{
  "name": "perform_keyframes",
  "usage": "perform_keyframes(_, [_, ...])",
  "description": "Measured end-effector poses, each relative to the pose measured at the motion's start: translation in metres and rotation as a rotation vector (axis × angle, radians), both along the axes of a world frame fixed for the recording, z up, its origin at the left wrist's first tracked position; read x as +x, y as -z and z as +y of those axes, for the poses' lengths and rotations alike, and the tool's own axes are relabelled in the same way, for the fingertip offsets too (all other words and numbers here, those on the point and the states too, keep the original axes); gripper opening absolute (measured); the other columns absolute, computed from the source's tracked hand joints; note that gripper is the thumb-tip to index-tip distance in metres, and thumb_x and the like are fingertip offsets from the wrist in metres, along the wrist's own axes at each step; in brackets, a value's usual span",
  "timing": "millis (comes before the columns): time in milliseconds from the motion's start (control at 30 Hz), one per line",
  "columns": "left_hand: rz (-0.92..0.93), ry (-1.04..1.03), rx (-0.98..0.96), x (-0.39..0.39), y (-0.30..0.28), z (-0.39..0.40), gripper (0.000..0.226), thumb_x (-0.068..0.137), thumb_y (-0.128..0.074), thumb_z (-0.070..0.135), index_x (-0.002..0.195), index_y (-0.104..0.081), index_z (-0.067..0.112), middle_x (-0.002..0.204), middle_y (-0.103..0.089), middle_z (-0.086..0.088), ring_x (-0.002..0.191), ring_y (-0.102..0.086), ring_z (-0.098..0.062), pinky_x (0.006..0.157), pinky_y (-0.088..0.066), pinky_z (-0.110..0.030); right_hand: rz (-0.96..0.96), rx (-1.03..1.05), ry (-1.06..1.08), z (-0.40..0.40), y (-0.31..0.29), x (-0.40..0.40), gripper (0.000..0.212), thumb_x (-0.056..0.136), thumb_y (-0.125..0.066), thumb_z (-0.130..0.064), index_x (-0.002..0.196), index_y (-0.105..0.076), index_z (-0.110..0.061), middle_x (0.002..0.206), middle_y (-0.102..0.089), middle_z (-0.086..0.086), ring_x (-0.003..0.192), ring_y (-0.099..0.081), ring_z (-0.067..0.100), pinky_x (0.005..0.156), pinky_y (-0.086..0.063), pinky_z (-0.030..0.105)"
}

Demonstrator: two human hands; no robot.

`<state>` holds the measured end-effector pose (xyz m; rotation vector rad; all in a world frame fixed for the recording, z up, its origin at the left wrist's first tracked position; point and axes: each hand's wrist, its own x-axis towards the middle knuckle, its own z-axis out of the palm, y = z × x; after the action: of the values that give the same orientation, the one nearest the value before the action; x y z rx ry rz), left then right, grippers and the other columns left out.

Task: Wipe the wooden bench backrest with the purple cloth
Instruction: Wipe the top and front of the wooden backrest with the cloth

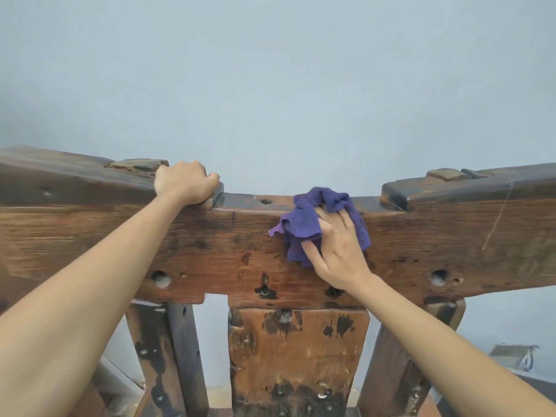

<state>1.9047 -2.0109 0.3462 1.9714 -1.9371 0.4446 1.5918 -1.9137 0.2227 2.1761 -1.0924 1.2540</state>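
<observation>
Purple cloth [313,219], bunched and wrinkled, lies pressed against the front face of the wooden bench backrest [210,245], right at the low middle section of its top edge. The right hand [337,248] lies flat on it with fingers spread, palm pushing the fabric onto the wood rather than pinching it; folds spill out above the fingertips over the rail's top and to the left of the thumb.

To the left of that hold, the rail face runs bare and open as far as the left hand [183,183], which is closed over the raised step of the top edge, fingers curled behind the wood, thumb in front. To the right of the cloth the top edge steps up again into a dark raised block [397,192], close beside the fabric. Beyond it the face carries a thin pale scratch [496,221].

Below the pressing hand, the rail's lower edge meets a broad centre slat [298,356], stained with dark blotches, with open gaps on either side and darker uprights [168,356] beyond those. Round holes [161,278] mark the face low down on both sides. Behind everything stands a plain pale blue wall [270,85], close to the backrest.
</observation>
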Motion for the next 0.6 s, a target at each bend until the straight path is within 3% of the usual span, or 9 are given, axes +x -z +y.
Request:
perform_keyframes(100, [0.004,0.006,0.006,0.001,-0.002,-0.002,0.041,0.086,-0.036,0.043,0.089,-0.069,0.018,0.095,-0.069,-0.015,0.079,-0.051,-0.03,0.073,-0.034,-0.04,-0.125,0.056,-0.008,-0.001,-0.009,0.059,0.033,0.101,-0.052,-0.036,0.125,-0.056,-0.015,0.13,-0.062,0.007,0.127,-0.051,0.028,0.119,-0.03,0.05])
perform_keyframes(167, [0.012,0.0,0.004,0.001,-0.002,-0.004,0.041,0.086,-0.036,0.043,0.088,-0.069,0.018,0.094,-0.069,-0.015,0.079,-0.051,-0.031,0.076,-0.032,-0.041,-0.186,0.101,0.026,0.0,-0.013,0.087,0.037,0.102,-0.048,-0.036,0.131,-0.055,-0.015,0.135,-0.061,0.004,0.13,-0.05,0.027,0.125,-0.02,0.04])
perform_keyframes(267, [0.005,0.013,-0.001,0.002,-0.001,-0.004,0.043,0.086,-0.034,0.043,0.089,-0.068,0.016,0.091,-0.069,-0.014,0.079,-0.053,-0.031,0.078,-0.031,-0.043,-0.232,0.247,0.054,0.004,-0.022,0.106,0.051,0.105,-0.039,-0.042,0.152,-0.037,-0.022,0.153,-0.05,-0.005,0.144,-0.039,0.02,0.128,-0.007,0.032])
perform_keyframes(467, [-0.062,0.061,0.039,0.006,-0.001,-0.002,0.047,0.09,-0.031,0.044,0.103,-0.07,0.021,0.107,-0.071,-0.014,0.099,-0.062,-0.032,0.077,-0.03,-0.042,0.175,0.206,0.271,0.008,-0.021,0.055,0.058,0.108,-0.036,-0.047,0.162,-0.026,-0.029,0.168,-0.028,-0.01,0.157,-0.019,0.014,0.129,-0.01,0.04])
perform_keyframes(600, [-0.01,0.095,0.147,0.013,-0.007,-0.002,0.041,0.091,-0.033,0.045,0.103,-0.066,0.022,0.122,-0.067,-0.01,0.112,-0.059,-0.032,0.084,-0.033,-0.043,0.188,0.193,0.395,0.01,-0.01,0.01,0.061,0.107,-0.033,-0.05,0.163,-0.022,-0.029,0.171,-0.022,-0.008,0.159,-0.011,0.015,0.13,-0.007,0.04])
